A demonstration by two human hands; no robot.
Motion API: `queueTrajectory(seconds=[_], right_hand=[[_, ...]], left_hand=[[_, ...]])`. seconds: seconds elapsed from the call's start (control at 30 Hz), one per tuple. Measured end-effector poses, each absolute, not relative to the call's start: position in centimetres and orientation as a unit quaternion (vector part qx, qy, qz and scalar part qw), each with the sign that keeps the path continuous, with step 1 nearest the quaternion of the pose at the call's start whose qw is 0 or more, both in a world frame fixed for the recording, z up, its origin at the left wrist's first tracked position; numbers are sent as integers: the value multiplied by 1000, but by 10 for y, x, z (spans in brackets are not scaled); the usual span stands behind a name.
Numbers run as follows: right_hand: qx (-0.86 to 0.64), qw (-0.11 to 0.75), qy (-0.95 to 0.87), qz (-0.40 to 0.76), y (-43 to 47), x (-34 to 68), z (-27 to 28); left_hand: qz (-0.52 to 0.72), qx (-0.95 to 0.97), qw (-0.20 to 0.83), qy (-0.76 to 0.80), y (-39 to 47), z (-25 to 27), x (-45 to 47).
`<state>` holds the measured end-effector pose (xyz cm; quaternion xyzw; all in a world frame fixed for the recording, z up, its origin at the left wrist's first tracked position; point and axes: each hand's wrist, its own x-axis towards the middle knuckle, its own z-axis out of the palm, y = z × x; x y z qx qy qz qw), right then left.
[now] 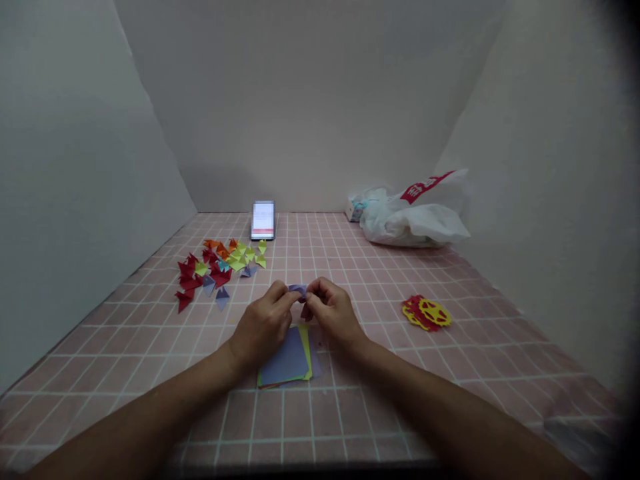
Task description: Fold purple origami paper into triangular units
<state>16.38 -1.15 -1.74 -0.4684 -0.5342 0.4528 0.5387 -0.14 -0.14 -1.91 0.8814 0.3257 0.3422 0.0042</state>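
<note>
Between my two hands is a small folded piece of purple paper (297, 289), raised above the table. The fingers of my left hand (265, 323) pinch its left end. My right hand (334, 315) pinches the right end with thumb and forefinger. Part of the paper is hidden by the fingertips. Just below the hands lies a stack of square coloured paper (286, 360), purple on top with yellow-green and orange edges showing. Ahead and to the left, several small folded paper pieces (190, 281) in red, orange, yellow, purple and blue are spread in a loose group.
A phone (263, 220) with a lit screen stands upright near the back wall. At the back right rests a white plastic bag (410, 223) beside a small box (355, 209). Red and yellow gear-shaped cutouts (434, 313) lie on the pink gridded tabletop (370, 413). Pale walls enclose three sides.
</note>
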Motion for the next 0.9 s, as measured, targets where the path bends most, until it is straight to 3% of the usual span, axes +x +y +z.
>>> queueTrajectory(seconds=[0.27,0.43,0.53,0.7,0.9], right_hand=[[-487,517,-572,411,-9,169,-17],[-509,505,-541,440,-10,169,-14],[-482,484,-508,525,-11,169,-13],[-434,432,-491,619,-14,169,-8],[-408,431,-481,645,-16,171,-1]], left_hand=[[322,892,9,318,-1,-15,-2],[403,842,78,351,1,-11,-2],[447,784,200,383,3,-11,-3],[449,618,511,393,8,-9,-2],[427,523,636,373,14,-3,-3]])
